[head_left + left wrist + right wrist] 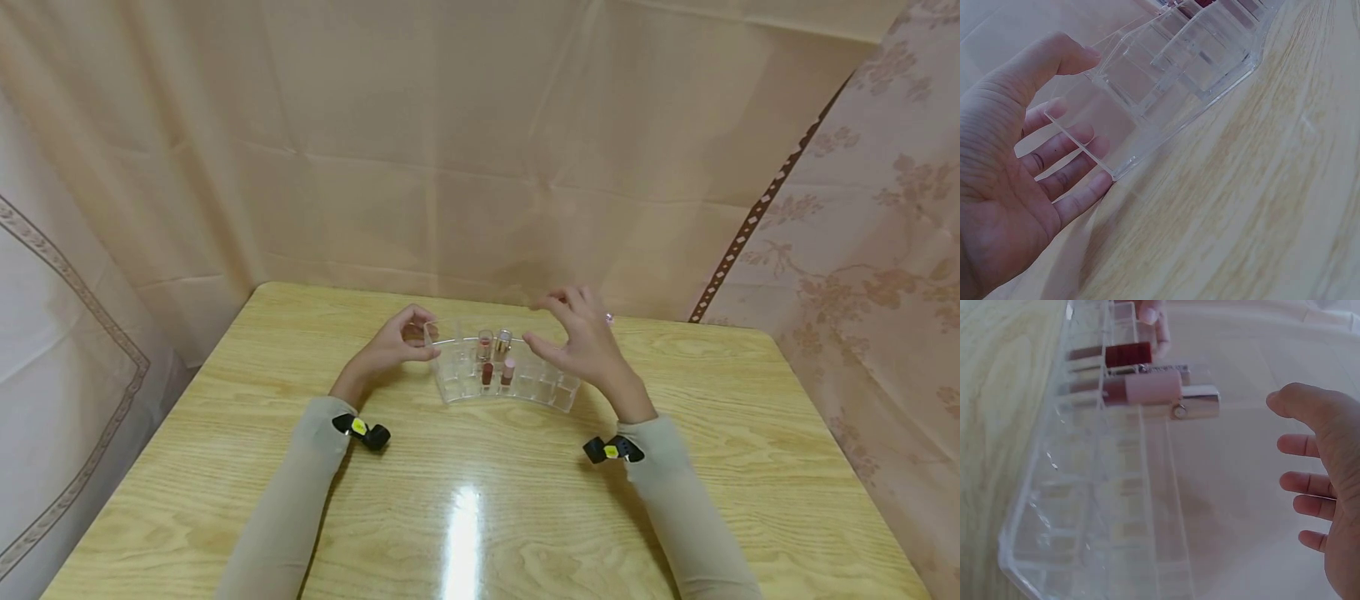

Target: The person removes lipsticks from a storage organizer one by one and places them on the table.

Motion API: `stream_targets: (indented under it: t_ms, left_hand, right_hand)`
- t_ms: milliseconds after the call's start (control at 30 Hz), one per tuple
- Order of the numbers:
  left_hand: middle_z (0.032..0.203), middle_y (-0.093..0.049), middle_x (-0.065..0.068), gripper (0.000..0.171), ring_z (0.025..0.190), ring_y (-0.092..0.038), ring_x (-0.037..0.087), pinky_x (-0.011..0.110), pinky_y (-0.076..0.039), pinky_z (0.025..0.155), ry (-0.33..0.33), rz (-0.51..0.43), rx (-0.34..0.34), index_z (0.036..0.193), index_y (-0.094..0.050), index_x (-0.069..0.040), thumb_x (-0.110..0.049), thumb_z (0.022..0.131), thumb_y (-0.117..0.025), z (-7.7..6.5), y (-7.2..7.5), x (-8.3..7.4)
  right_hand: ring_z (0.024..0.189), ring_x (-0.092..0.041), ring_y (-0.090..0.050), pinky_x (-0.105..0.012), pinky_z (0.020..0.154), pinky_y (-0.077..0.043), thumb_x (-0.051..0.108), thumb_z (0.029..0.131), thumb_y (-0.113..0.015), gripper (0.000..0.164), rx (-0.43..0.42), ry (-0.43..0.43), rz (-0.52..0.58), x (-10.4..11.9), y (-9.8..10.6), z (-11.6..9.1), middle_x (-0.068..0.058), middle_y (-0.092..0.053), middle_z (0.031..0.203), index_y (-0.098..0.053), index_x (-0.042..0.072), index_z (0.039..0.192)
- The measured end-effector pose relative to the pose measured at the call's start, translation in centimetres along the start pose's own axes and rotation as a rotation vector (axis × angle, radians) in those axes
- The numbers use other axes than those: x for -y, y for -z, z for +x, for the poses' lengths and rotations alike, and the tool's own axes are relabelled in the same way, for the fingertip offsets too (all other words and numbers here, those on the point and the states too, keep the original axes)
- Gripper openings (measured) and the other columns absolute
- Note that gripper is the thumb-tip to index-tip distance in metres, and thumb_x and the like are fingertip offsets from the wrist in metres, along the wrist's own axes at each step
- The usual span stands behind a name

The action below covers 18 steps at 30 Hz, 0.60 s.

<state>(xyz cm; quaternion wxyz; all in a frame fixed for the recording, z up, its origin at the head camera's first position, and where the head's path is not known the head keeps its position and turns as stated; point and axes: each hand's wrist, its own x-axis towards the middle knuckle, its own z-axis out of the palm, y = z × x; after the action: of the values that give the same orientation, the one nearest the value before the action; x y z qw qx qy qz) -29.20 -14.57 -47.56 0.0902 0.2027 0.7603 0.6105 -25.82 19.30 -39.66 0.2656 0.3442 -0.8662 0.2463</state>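
A clear tiered lipstick organizer [461,383] with a curved front stands on the wooden table. My left hand [393,343] holds its left end, the thumb at the front edge and the fingers [1066,178] behind the end wall. Near the middle, a dark red lipstick tube [487,373] and a pink-capped tube [1154,386] stand in the front. Behind them are a clear-capped lipstick [485,344] and a shiny metallic-capped lipstick [1204,403]. Above the organizer's right side hovers my right hand [588,342], fingers spread and loosely bent, holding nothing and apart from the lipsticks.
The wooden table [420,492] extends around the organizer, with a bright light reflection near the front. A beige curtain [420,167] hangs behind the far edge. Patterned cloth [862,275] hangs on the right, and white cloth [60,333] on the left.
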Motion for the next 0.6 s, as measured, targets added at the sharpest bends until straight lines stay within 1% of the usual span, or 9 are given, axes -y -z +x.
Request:
stream_targets:
  t_ms: [67,167,267,400,533,600]
  left_hand:
    - [0.125,-0.058,0.024,0.052,0.111,-0.058,0.034,0.039,-0.047,0.097,-0.001,0.005,0.001,0.129,-0.051,0.002,-0.002,0.086,-0.079,0.0,0.0,0.1]
    - [0.124,-0.058,0.023,0.051,0.110,-0.058,0.032,0.036,-0.048,0.096,-0.006,0.012,0.002,0.129,-0.051,0.002,-0.002,0.086,-0.079,0.0,0.1,0.2]
    - [0.124,-0.058,0.022,0.051,0.110,-0.059,0.031,0.036,-0.048,0.096,-0.007,0.012,0.004,0.129,-0.050,0.002,-0.002,0.086,-0.079,0.0,0.2,0.3]
    - [0.125,-0.058,0.023,0.053,0.110,-0.059,0.030,0.034,-0.048,0.097,-0.002,0.010,0.003,0.130,-0.049,0.003,-0.002,0.086,-0.078,-0.1,0.1,0.2]
    - [0.124,-0.058,0.022,0.054,0.109,-0.059,0.030,0.033,-0.048,0.096,0.003,0.004,0.000,0.130,-0.049,0.004,-0.001,0.086,-0.079,-0.1,0.0,0.0]
    - [0.123,-0.058,0.022,0.054,0.110,-0.059,0.031,0.033,-0.048,0.096,0.006,0.003,-0.002,0.130,-0.049,0.004,-0.001,0.086,-0.079,-0.1,0.0,-0.1]
  right_hand:
    - [0.106,-0.034,-0.049,-0.052,0.091,-0.037,0.031,0.081,-0.083,0.041,-0.003,0.011,-0.006,0.2,-0.4,0.0,-0.015,-0.062,0.114,-0.070,0.009,0.114]
    - [0.106,-0.034,-0.049,-0.054,0.093,-0.035,0.032,0.081,-0.082,0.040,0.002,0.026,-0.022,0.6,-0.9,0.1,-0.014,-0.062,0.114,-0.070,0.009,0.113]
    - [0.108,-0.033,-0.047,-0.057,0.097,-0.033,0.034,0.083,-0.081,0.039,0.023,0.022,-0.046,0.9,-1.4,0.0,-0.012,-0.060,0.117,-0.070,0.011,0.113]
    - [0.110,-0.034,-0.046,-0.057,0.099,-0.033,0.035,0.085,-0.078,0.038,0.044,0.024,-0.085,1.1,-1.9,-0.1,-0.013,-0.058,0.118,-0.069,0.011,0.113]
    - [0.108,-0.035,-0.046,-0.057,0.097,-0.034,0.036,0.086,-0.077,0.036,0.042,0.050,-0.111,1.1,-2.2,-0.3,-0.014,-0.057,0.116,-0.069,0.011,0.111]
    - [0.108,-0.035,-0.046,-0.057,0.098,-0.033,0.036,0.086,-0.075,0.035,0.048,0.051,-0.118,1.1,-2.3,-0.3,-0.014,-0.057,0.117,-0.069,0.012,0.111]
